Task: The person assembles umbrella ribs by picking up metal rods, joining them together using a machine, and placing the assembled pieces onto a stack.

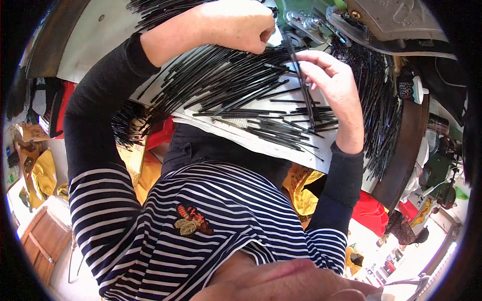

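My left hand [236, 24] is closed beside the metal parts of a green machine [306, 22] at the top. Its fingers curl away from view, so what they grip is hidden. Thumb and fingers of my right hand [332, 83] pinch a long, thin black strip [303, 85], which slants from the machine down toward me. Many similar black strips [226, 75] lie in a loose spread under and between both hands, on a white surface [281, 143].
More black strips [379, 115] hang in a dense bundle over the right side, and another bundle [160, 11] lies at the top left. A grey machine casing [396, 20] overhangs the top right. Near the right edge stands a small patterned cup-like container [410, 89]. Yellow bags [44, 170] are at the left.
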Motion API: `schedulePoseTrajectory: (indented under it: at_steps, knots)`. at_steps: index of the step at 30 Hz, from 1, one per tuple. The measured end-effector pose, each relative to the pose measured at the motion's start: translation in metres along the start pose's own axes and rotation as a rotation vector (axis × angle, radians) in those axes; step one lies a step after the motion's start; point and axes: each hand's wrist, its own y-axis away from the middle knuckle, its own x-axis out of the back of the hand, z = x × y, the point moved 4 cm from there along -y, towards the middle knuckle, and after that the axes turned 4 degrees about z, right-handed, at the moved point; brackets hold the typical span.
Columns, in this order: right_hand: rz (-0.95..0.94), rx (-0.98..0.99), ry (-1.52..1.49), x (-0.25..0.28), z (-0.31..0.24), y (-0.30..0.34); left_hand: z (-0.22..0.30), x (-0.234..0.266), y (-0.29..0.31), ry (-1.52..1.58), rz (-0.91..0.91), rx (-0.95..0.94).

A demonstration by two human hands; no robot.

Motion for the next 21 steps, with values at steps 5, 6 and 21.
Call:
schedulePoseTrajectory:
  at_steps: [5,6,21]
  knots:
    - [-0.013,0.019,0.023,-0.007,0.009,0.000,0.005,0.022,-0.008,0.228,-0.168,0.196]
    - [-0.005,-0.021,0.030,-0.007,0.010,0.000,0.006,0.027,-0.009,0.261,-0.085,0.168]
    - [0.159,0.022,-0.147,0.010,0.012,-0.006,-0.001,-0.002,-0.030,0.966,0.280,0.443]
